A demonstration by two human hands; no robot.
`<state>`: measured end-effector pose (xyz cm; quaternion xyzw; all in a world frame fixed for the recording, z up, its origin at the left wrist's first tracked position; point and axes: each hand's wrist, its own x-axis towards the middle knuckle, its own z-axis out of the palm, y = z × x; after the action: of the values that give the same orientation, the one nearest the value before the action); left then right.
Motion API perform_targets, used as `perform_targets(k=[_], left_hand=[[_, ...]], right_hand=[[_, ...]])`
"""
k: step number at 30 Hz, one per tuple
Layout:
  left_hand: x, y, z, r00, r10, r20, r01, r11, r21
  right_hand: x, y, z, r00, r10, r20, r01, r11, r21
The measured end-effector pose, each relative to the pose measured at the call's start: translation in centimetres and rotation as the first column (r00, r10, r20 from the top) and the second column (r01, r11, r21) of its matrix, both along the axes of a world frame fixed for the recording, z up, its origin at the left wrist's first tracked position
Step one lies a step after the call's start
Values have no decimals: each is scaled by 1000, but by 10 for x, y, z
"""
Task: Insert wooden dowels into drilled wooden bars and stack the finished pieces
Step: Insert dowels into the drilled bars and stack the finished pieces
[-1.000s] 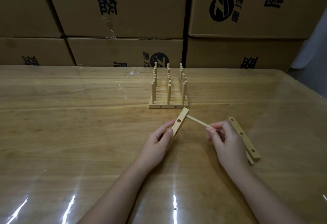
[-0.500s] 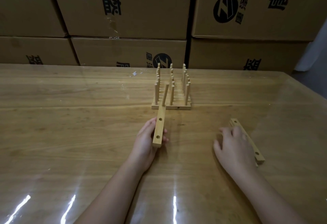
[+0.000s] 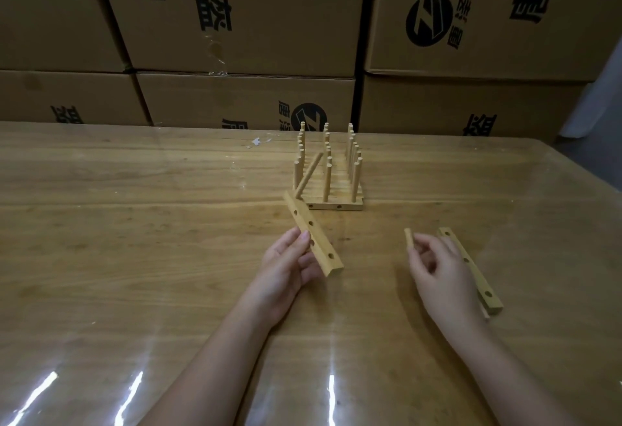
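My left hand (image 3: pixel 286 264) grips a drilled wooden bar (image 3: pixel 311 237), tilted, with one dowel (image 3: pixel 308 175) sticking up from its far end. My right hand (image 3: pixel 437 267) pinches a loose dowel (image 3: pixel 409 240) upright between thumb and fingers, to the right of the bar and apart from it. Behind both hands stands the stack of finished pieces (image 3: pixel 328 173), bars laid side by side with rows of upright dowels. Another drilled bar (image 3: pixel 471 270) lies flat on the table under and beside my right hand.
The wooden table (image 3: pixel 134 240) has a glossy clear cover. Stacked cardboard boxes (image 3: pixel 235 21) form a wall along its far edge. The table's right edge (image 3: pixel 599 196) runs diagonally at the right.
My right hand has lifted a dowel off the table near the flat bar. My left hand has turned the held bar so its far end swings left, the dowel leaning toward the stack.
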<state>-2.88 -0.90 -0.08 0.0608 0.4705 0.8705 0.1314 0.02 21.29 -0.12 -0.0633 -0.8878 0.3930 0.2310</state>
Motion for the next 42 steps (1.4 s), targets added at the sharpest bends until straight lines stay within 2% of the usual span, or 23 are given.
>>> perform_targets(k=[1,2,4,6,7,8,15,23,35,42], left_hand=[[0,0,0,1000,-30,-5,30,1000,-1],[1,-1,-1,998,-61,-12,61,998,-12],[1,-2,-2,992,-123,-33,121,992,-46],[1,-2,-2,983,-176,-54,170,981,-97],[2,-2,-3,980,-189,-63,180,975,-128],[2,-1,-3,978,-197,-71,184,970,-157],[5,1,-8,957,-271,-101,237,936,-262],[7,2,-5,942,-313,-119,254,899,-357],[8,4,-3,940,-310,-143,240,897,-372],[8,6,-4,935,-332,-125,258,878,-402]], right_hand=[[-1,0,2,998,42,-46,-52,968,-245],[-1,-1,5,993,84,-81,-112,875,-471],[0,-1,11,980,164,-117,-192,594,-782],[0,-1,13,966,229,-123,-196,332,-923],[1,-1,14,960,256,-115,-183,261,-948],[2,-2,14,952,286,-105,-175,231,-957],[6,-18,11,891,434,-134,-256,236,-937],[6,-22,10,886,451,-109,-265,297,-917],[6,-21,10,896,435,-88,-317,488,-813],[9,-21,13,902,423,-88,-367,645,-670]])
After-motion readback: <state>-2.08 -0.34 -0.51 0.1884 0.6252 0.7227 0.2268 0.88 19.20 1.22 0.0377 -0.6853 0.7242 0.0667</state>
